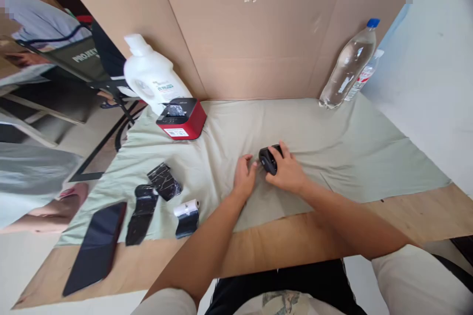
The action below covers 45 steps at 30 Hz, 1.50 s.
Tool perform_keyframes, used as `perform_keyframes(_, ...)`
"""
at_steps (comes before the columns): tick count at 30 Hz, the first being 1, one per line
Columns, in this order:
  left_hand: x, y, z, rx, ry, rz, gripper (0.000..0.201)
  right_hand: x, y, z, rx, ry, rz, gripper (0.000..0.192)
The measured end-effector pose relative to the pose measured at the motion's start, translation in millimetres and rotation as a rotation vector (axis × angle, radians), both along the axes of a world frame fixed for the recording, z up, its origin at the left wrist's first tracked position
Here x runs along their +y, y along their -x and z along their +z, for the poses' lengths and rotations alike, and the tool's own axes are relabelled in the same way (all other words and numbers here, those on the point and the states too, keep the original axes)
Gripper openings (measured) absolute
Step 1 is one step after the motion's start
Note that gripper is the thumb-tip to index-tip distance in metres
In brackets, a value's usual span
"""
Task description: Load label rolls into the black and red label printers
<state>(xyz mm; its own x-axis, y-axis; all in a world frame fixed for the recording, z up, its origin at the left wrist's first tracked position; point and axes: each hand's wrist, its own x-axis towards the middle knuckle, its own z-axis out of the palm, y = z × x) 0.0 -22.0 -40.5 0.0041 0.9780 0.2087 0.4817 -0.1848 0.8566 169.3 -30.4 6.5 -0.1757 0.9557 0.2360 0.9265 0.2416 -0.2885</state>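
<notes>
1. Head view: a small black device (269,158) sits on the pale green cloth (332,147) near the middle of the table, in front of the cardboard screen (251,44).
2. The right hand (287,171) is wrapped over the device, fingers curled round its top and far side, grasping it.
3. The left hand (244,177) lies just beside it, loosely curled, fingertips touching the device's left edge; it holds nothing.
4. To the left lie a white paper roll (186,207), dark strips (142,214) and a dark flat phone (96,246).
5. Farther back stand a red box (182,119), a white jug (151,75) and a clear bottle (349,65).
</notes>
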Motion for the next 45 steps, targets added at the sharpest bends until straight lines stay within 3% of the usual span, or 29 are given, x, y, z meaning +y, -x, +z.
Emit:
perform_keyframes(3, -9.9, -6.4, 9.5, 0.431, 0.025, -0.341, 0.058, 58.0, -53.3, 2.1, 0.036, -0.095, -0.133, 0.074)
perform_keyframes(6, -17.8, -10.6, 18.8, 0.679, 0.065, -0.581, 0.069, 118.8, -116.0, 7.4, 0.040, -0.120, -0.328, 0.075)
perform_keyframes(9, -19.4, -9.2, 23.0, 0.747, 0.094, -0.651, 0.081, 155.6, -170.0, 11.8, 0.009, 0.005, -0.562, 0.078)
perform_keyframes(12, -17.7, -6.7, 23.6, 0.747, 0.103, -0.665, 0.083, 163.8, -201.5, 9.0, -0.015, 0.092, -0.671, 0.081)
perform_keyframes(14, -17.1, -6.6, 24.1, 0.735, 0.111, -0.667, 0.083, 160.3, -206.3, 3.4, -0.034, 0.099, -0.696, 0.082)
perform_keyframes(17, -18.7, -8.8, 27.5, 0.705, 0.132, -0.663, 0.081, 149.4, -187.5, -8.0, -0.118, 0.021, -0.693, 0.079)
perform_keyframes(19, -20.0, -9.3, 32.3, 0.648, 0.164, -0.646, 0.078, 136.6, -160.4, -17.5, -0.183, -0.038, -0.588, 0.076)
perform_keyframes(21, -18.2, -5.8, 39.9, 0.506, 0.245, -0.617, 0.076, 117.6, -128.1, -28.4, -0.220, -0.028, -0.389, 0.075)
perform_keyframes(24, -2.3, 14.5, 58.6, 0.193, 0.370, -0.461, 0.073, 83.2, -87.6, -43.5, -0.232, 0.079, -0.077, 0.072)
perform_keyframes(26, 20.1, 40.3, 76.3, 0.113, 0.314, -0.197, 0.071, 65.1, -73.2, -49.0, -0.232, 0.102, 0.042, 0.068)
perform_keyframes(29, 67.0, 91.9, 103.6, 0.257, 0.085, 0.381, 0.080, 54.1, -67.5, -49.4, -0.224, 0.100, 0.065, 0.065)
perform_keyframes(31, 99.3, 126.2, 116.3, 0.357, 0.112, 0.685, 0.097, 54.5, -68.2, -47.4, -0.221, 0.099, 0.051, 0.065)
perform_keyframes(32, 113.4, 140.9, 119.8, 0.394, 0.190, 0.752, 0.108, 55.3, -68.6, -46.6, -0.220, 0.093, 0.049, 0.064)
perform_keyframes(35, 143.2, 170.8, 118.8, 0.447, 0.390, 0.782, 0.126, 56.1, -67.7, -45.0, -0.217, 0.067, 0.042, 0.062)
perform_keyframes(37, 153.0, 178.9, 111.6, 0.456, 0.437, 0.760, 0.127, 54.5, -65.7, -43.9, -0.207, 0.057, 0.034, 0.060)
perform_keyframes(41, 158.0, 175.7, 99.2, 0.447, 0.349, 0.808, 0.116, 50.9, -62.7, -40.1, -0.175, 0.065, 0.009, 0.057)
perform_keyframes(45, 144.1, 151.7, 102.0, 0.410, 0.256, 0.809, 0.099, 50.7, -63.1, -37.3, -0.154, 0.103, 0.007, 0.058)
